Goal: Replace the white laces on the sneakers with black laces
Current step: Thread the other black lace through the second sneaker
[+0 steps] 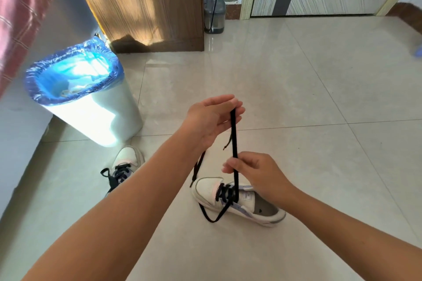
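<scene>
While the black lace [234, 143] runs taut from the near sneaker [237, 198] on the floor [296, 75], you hold it high so its slack draws through the eyelets: your left hand [212, 118] pinches the upper end, your right hand [253, 171] pinches it lower, just above the shoe. That sneaker is white with dark lacing across the tongue and a loose loop beside it. Left of it, the other sneaker [125, 164] already carries black laces, near the bin [91, 107].

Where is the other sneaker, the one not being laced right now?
In the head view the other sneaker sits on the floor at lower left, just in front of the white bin, partly hidden behind the left forearm; it already carries black laces.
</scene>
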`<state>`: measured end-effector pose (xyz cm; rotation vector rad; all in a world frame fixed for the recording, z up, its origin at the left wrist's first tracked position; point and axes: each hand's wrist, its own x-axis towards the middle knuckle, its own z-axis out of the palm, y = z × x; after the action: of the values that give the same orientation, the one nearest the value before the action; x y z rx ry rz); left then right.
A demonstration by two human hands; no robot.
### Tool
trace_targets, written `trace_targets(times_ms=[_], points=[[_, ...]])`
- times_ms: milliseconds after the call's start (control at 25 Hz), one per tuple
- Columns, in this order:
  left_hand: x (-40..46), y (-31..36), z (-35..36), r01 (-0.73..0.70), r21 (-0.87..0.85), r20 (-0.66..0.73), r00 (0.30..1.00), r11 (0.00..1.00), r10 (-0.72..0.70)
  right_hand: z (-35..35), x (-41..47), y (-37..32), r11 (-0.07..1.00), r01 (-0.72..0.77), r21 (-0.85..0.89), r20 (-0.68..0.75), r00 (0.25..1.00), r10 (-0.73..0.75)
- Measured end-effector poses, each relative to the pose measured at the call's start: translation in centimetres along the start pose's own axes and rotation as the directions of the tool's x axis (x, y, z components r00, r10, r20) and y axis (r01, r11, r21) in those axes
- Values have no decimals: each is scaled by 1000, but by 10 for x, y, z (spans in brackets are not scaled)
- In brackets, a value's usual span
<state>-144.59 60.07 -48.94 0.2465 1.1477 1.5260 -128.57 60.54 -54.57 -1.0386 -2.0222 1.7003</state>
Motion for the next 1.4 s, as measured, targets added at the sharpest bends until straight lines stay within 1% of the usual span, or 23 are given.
trace_targets(times_ms=[120, 240, 320, 400, 480, 560, 640, 680, 720, 760, 800, 840, 880, 960, 1000, 1040, 1080, 1120, 1160, 1200, 1280, 1320, 1400], points=[[3, 33, 8, -26, -86, -20, 999, 996, 24, -5, -23, 25, 973, 14, -229, 136, 991, 17], [1, 55, 10, -79, -120, -31, 997, 990, 76, 0, -50, 60, 851, 189, -490, 344, 939, -11], [-1, 62, 9, -103, -112, -34, 994, 988, 99, 11, -81, 85, 827, 200, -525, 400, 916, 32], [-2, 67, 8, -123, -109, -56, 992, 986, 118, 18, -115, 107, 882, 163, -442, 287, 957, -33], [-3, 68, 9, -148, -92, -80, 987, 985, 141, 17, -126, 123, 869, 161, -469, 234, 971, -54], [-8, 62, 9, -162, -54, -55, 986, 985, 159, 19, -110, 117, 816, 287, -501, 369, 924, -99], [-15, 47, 5, -123, 14, 4, 992, 992, 123, 20, -86, 96, 727, 438, -528, 593, 803, -53], [-19, 35, 1, -68, 72, 29, 997, 995, 67, 13, -77, 89, 711, 464, -528, 578, 810, -100], [-25, 17, -5, 4, 143, 41, 999, 990, -10, 5, -69, 87, 716, 435, -546, 448, 874, -189], [-31, -4, -14, 90, 214, 37, 994, 973, -100, -2, -63, 80, 787, 275, -552, 223, 958, -178], [-37, -28, -23, 182, 277, 17, 981, 943, -195, -10, -54, 76, 844, 85, -529, 4, 995, -98], [-44, -52, -32, 273, 334, -18, 959, 902, -283, -16, -43, 74, 860, -139, -490, -157, 985, 69], [-50, -75, -40, 342, 393, -58, 936, 853, -348, -16, -31, 74, 813, -321, -486, -231, 944, 234], [-54, -108, -53, 403, 497, -132, 910, 768, -392, -13, -14, 77, 726, -547, -418, -250, 837, 487], [-53, -118, -57, 415, 509, -167, 907, 754, -387, -10, -7, 77, 721, -621, -307, -249, 784, 569], [-50, -125, -61, 425, 493, -202, 905, 759, -375, -6, -2, 78, 721, -682, -122, -228, 726, 648], [-47, -127, -63, 432, 457, -239, 902, 777, -361, -1, 0, 79, 679, -723, 130, -156, 661, 734], [-43, -128, -65, 433, 412, -270, 898, 802, -347, 4, 1, 80, 580, -729, 363, -55, 604, 795], [-40, -128, -66, 431, 374, -297, 894, 821, -335, 7, 2, 83, 500, -691, 522, -6, 584, 812], [-36, -127, -68, 429, 352, -318, 891, 832, -325, 11, 3, 86, 464, -634, 618, 2, 592, 806], [-33, -128, -72, 420, 337, -341, 888, 842, -307, 17, 5, 94, 470, -563, 679, 20, 655, 755], [-33, -131, -73, 421, 331, -353, 885, 845, -303, 18, 5, 94, 489, -568, 662, 41, 680, 732], [-33, -138, -78, 435, 331, -394, 870, 837, -296, 19, 10, 92, 511, -621, 594, 84, 680, 729]])
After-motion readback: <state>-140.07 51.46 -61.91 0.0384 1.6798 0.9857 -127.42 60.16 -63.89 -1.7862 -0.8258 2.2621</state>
